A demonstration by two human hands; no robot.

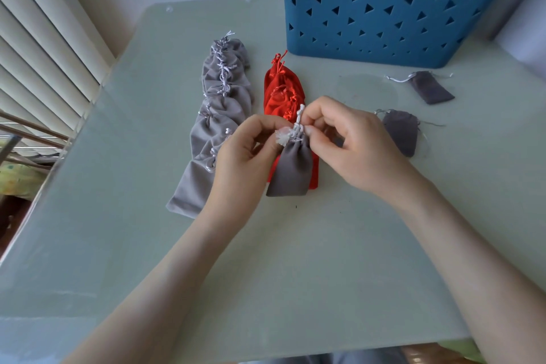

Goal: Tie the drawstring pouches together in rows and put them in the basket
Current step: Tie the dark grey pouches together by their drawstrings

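A dark grey drawstring pouch (pixel 291 170) hangs over the table's middle, held by its white cords. My left hand (pixel 242 156) pinches the gathered neck from the left, and my right hand (pixel 351 142) pinches the cord from the right. Behind the pouch lies a row of red pouches (pixel 280 89), tied together and partly hidden by my hands. To the left, a long row of light grey pouches (pixel 217 115) is tied with white cord. Two loose dark grey pouches, one (pixel 403 131) nearer and one (pixel 431 87) farther, lie at the right. The blue basket (pixel 393 3) stands at the back right.
The pale green glass table (pixel 266 260) ends at a front edge near the bottom. White slatted blinds (pixel 44 47) fill the left side, beyond the table's left edge. The basket's wall has triangular cut-outs.
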